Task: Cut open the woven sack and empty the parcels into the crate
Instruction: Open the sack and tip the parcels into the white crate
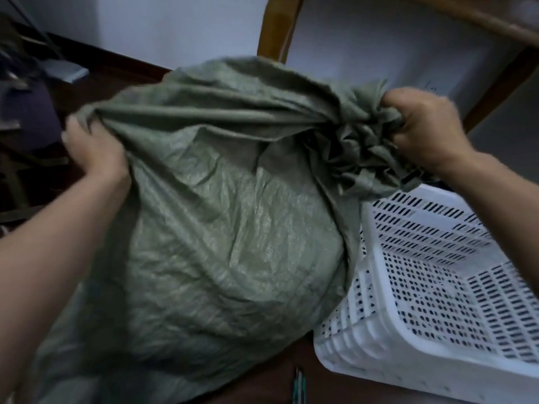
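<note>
Green woven sack (221, 223), upright, gathered neck pointing right, both hands clenched on it.

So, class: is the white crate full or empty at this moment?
Empty, as far as visible: the white crate shows only its bare perforated floor and walls. The green sack beside it hides one corner.

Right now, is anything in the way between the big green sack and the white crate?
Nothing visible. The sack sits right beside the crate, its bunched neck, gripped by the right hand, hanging over the rim. But the neck looks closed, so the sack itself blocks the parcels. The left hand grips the far corner.
</note>
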